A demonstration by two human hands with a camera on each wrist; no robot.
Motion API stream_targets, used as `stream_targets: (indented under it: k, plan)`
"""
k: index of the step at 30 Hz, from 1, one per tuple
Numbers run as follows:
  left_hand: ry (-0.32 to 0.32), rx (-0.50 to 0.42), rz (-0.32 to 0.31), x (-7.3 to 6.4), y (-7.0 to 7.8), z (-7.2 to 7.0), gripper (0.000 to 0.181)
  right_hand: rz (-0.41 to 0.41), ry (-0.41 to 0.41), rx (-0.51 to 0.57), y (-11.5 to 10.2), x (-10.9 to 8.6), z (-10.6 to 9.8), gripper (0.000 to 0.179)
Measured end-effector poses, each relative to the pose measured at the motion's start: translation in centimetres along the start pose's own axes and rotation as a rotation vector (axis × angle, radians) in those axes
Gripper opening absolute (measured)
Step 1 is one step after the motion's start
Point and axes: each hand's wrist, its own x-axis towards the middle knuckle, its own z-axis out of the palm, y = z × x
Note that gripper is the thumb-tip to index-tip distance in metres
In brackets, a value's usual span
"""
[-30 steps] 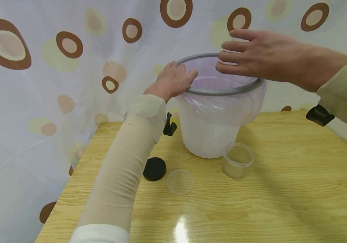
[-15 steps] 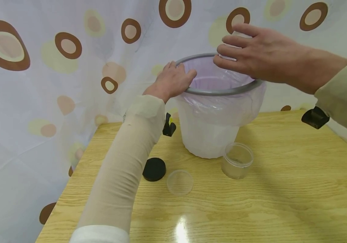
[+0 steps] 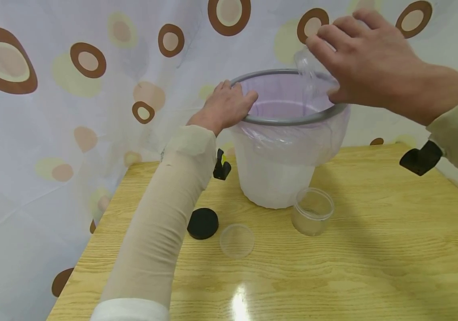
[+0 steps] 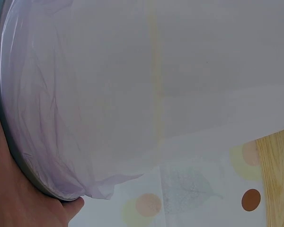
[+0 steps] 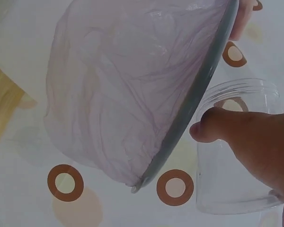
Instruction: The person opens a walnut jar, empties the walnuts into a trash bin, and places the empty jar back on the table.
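Note:
A white trash bin (image 3: 275, 183) stands on the table, lined with a thin purple bag (image 3: 269, 96) folded out over its grey rim (image 3: 289, 121). My left hand (image 3: 226, 104) grips the rim on the left side; the left wrist view shows the hand (image 4: 26, 194) against the rim and bag. Above the bin's right side, my right hand (image 3: 377, 67) holds a clear plastic jar (image 3: 309, 73) tilted with its mouth toward the bin. The right wrist view shows the thumb across the jar (image 5: 232, 165). Whether the jar holds anything is unclear.
On the wooden table (image 3: 333, 276) lie a black lid (image 3: 203, 224) and a thin clear disc (image 3: 237, 241). A second clear jar (image 3: 313, 211) stands upright close to the bin's base. A patterned curtain (image 3: 104, 102) hangs behind.
My right hand has turned at the wrist, its fingers rising, and the clear jar it holds has tipped over the bin and come into view. The left hand keeps its grip on the rim.

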Motion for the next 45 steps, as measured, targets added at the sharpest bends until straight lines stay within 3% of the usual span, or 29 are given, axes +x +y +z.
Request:
stream_targets:
  k: [7,15,24,34,45]
  plan:
    - [-0.010,-0.027,-0.017,0.0,0.0,0.0,0.072,0.239,-0.082,0.288,0.2,-0.5,-0.4,0.103]
    - [-0.022,-0.033,-0.028,-0.1,0.1,0.0,0.072,0.367,-0.103,0.490,0.7,-1.5,-0.8,0.101]
    - [-0.015,-0.013,-0.016,0.1,0.1,0.0,0.072,0.455,-0.097,0.687,0.8,-2.5,-1.0,0.101]
    - [-0.005,-0.013,-0.013,0.1,0.1,0.0,0.071,0.568,-0.109,0.809,0.8,-4.0,-1.3,0.099]
    - [0.009,0.008,-0.004,0.1,0.1,0.0,0.070,0.645,-0.105,0.943,0.0,-5.7,-1.2,0.066]
